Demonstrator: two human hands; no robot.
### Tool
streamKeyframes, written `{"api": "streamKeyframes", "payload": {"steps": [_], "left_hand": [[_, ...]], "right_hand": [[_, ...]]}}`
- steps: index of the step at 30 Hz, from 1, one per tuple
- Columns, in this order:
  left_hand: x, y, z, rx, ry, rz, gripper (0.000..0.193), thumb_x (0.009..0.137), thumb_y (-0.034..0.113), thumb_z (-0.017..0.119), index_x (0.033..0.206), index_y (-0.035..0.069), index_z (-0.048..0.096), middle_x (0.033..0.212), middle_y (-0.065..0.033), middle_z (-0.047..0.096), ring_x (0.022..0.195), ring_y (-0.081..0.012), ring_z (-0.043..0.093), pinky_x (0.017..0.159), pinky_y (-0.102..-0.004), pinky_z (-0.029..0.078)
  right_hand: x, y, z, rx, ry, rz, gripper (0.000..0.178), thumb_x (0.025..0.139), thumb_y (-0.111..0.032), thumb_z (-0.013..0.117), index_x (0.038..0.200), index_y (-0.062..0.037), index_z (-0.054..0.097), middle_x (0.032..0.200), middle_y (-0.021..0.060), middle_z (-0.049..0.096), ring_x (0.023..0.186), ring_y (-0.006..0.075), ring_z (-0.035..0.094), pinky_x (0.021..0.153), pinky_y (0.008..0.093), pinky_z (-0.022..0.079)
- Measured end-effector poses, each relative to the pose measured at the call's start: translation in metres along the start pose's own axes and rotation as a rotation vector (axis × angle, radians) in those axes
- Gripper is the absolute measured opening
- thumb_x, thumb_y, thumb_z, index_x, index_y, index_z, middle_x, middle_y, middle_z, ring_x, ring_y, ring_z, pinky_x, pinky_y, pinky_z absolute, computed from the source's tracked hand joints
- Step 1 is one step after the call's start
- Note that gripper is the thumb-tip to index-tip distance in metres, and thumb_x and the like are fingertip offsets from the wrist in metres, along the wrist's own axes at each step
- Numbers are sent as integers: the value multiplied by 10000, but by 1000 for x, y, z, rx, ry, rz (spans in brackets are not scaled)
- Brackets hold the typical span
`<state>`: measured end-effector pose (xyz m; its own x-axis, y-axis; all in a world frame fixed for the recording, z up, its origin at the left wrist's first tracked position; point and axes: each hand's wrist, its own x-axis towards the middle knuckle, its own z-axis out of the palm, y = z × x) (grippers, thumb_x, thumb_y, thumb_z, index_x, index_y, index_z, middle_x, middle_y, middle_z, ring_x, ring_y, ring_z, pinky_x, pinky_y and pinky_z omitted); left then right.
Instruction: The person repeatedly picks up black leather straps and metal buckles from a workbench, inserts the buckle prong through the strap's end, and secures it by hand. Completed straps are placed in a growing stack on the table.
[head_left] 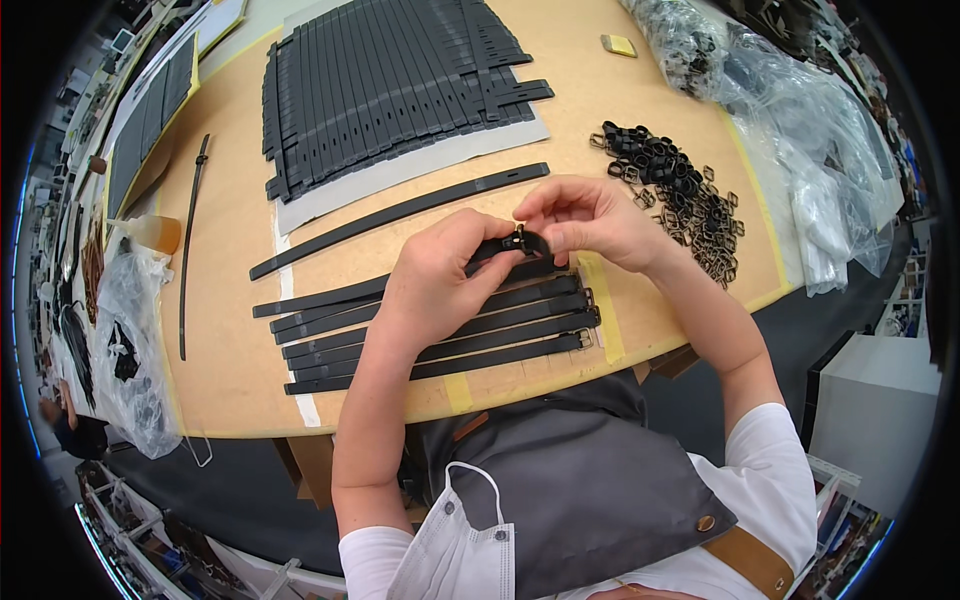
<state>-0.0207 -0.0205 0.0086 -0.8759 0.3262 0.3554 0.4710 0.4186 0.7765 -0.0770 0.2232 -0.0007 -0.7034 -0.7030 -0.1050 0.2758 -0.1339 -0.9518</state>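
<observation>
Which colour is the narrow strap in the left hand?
Black: the narrow strap shows best in head view.

Along the left edge of the tan surface [225, 330], a squat bottle of amber liquid [158, 234] stands just beyond a crumpled clear plastic bag [150, 395], while a small yellow block [621, 45] lies near the far edge. Loose sheets of clear plastic [800, 130] heap up along the right side. Past that, a white box-like cabinet [875, 400] stands on the dark grey floor [795, 325], and at far left another person [80, 432] appears, small.
</observation>
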Motion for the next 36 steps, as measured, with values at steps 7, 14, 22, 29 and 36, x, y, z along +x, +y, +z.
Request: {"api": "streamKeyframes", "payload": {"steps": [7,14,22,29,36], "left_hand": [[-4,-1,8,33,-50,43,277,798,-4,835,1049,10,719,919,-99,738,807,-215,730,675,-307,569],[0,7,9,1,-56,-58,270,812,53,839,1023,23,674,914,-128,744,805,-259,744,680,-333,587],[0,-1,2,-36,-51,-92,225,812,16,818,990,15,681,811,-32,710,683,-72,625,573,-232,481],[0,-3,5,-79,-45,-113,196,812,20,812,958,15,681,772,-14,682,646,-46,562,559,-218,439],[1,-1,5,-58,-38,-96,194,806,23,817,947,13,684,771,-14,684,647,-48,570,555,-221,443]], "right_hand": [[-3,-2,28,-362,86,96,242,985,-190,778,1126,-5,711,840,-28,689,667,7,584,586,184,482],[-2,-6,29,-308,139,203,174,998,-193,746,1029,-27,709,794,-29,665,624,16,562,555,187,459],[-4,-8,17,-192,101,230,293,963,-352,797,970,-70,713,750,-57,619,615,21,559,514,184,429],[-4,-9,15,-170,79,240,313,958,-364,806,962,-67,706,758,-55,623,609,21,550,519,181,428],[-4,-9,15,-177,82,260,231,973,-262,791,986,-56,689,810,-46,650,623,12,535,553,182,434]]}}
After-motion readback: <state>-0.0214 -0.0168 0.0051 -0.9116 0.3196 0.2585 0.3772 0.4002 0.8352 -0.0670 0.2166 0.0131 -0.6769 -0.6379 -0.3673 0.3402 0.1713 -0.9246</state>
